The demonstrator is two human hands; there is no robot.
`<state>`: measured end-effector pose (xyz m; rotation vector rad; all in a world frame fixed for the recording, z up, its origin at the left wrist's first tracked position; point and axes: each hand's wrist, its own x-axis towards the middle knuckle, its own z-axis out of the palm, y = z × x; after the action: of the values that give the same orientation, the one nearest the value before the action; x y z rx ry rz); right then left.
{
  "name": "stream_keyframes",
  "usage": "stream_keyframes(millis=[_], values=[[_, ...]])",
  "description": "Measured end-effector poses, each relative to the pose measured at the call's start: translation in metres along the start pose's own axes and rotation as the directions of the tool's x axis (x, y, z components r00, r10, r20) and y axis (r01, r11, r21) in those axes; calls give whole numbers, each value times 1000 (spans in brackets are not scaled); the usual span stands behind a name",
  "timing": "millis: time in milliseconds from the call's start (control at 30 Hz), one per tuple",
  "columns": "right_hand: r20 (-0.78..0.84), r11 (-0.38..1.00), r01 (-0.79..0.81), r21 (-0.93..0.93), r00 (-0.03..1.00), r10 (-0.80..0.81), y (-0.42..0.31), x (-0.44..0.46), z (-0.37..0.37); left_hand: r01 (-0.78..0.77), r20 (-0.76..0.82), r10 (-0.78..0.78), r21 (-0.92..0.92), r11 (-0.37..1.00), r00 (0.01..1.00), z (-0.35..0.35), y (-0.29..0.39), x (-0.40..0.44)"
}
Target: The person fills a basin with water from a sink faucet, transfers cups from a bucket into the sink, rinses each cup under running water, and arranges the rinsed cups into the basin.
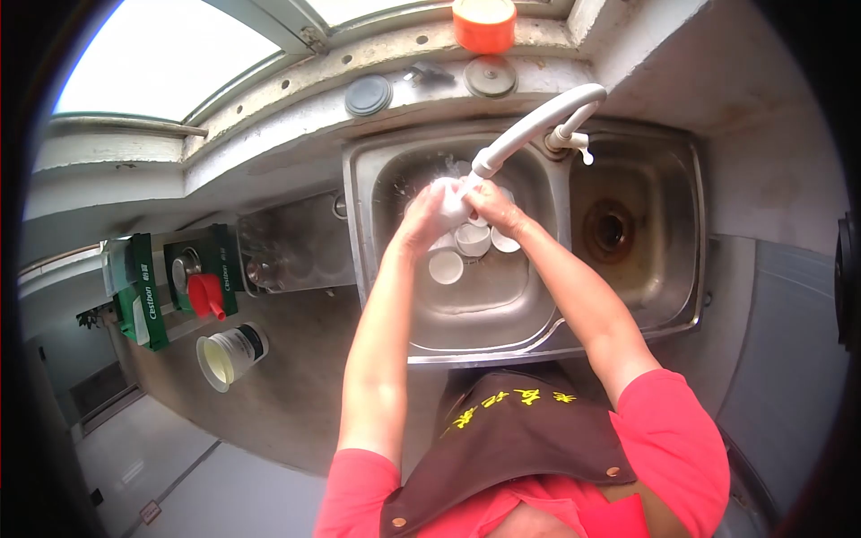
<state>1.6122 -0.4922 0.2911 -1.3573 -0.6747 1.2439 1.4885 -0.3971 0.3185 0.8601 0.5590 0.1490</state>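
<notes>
In the left basin of the steel sink, my left hand is closed round a small white cup. From the other side my right hand grips the same cup, its fingers partly hidden. Water runs from the white faucet onto the cup and splashes around it. Below my hands lie several more white cups, among them an upright one at the lower left and another in the middle.
To the right is a second basin with a rusty drain. Round lids and an orange container stand on the ledge behind. On the left are green boxes, a red scoop-like item and a white bucket.
</notes>
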Motion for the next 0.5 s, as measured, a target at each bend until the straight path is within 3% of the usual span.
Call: stream_keyframes(millis=[33, 67, 167, 200, 300, 333, 367, 400, 433, 467, 500], values=[[-28, 998, -62, 33, 998, 63, -12, -5, -3, 41, 95, -45, 45, 998, 994, 7, 6, 1], [-63, 999, -23, -40, 998, 21, -10, -2, -4, 127, 2, -127, 9, 992, 992, 25, 20, -3], [-286, 986, 147, -85, 944, -165, -7, 11, 1, 116, -221, -128, -64, 991, 967, 32, 11, 20], [-336, 993, 113, -30, 935, -117, 6, 23, -4, 75, -327, -112, -122, 990, 938, 29, -1, 28], [-405, 929, -147, 338, 868, 285, 29, 29, -25, 37, -259, -24, 43, 998, 965, 16, -21, 33], [-437, 954, -296, 49, 852, 287, 40, 34, -32, -63, -340, 114, 156, 986, 933, 17, -33, 27], [-450, 887, -322, -332, 880, 151, 55, 40, -31, -31, -547, 260, 393, 919, 795, 23, -45, 16], [-442, 831, -279, -480, 896, 45, 61, 41, -23, 101, -393, 93, 445, 890, 915, 20, -34, -1], [-414, 751, -235, -617, 908, -56, 66, 43, -14, 141, -411, 68, 456, 879, 909, 13, -44, -14], [-345, 768, -244, -591, 938, 33, 67, 48, -12, 180, -431, 45, 467, 866, 901, 3, -58, -24], [-333, 638, -353, -684, 930, 157, 85, 65, -12, 135, -391, -12, 288, 948, 920, -7, -69, -31]])
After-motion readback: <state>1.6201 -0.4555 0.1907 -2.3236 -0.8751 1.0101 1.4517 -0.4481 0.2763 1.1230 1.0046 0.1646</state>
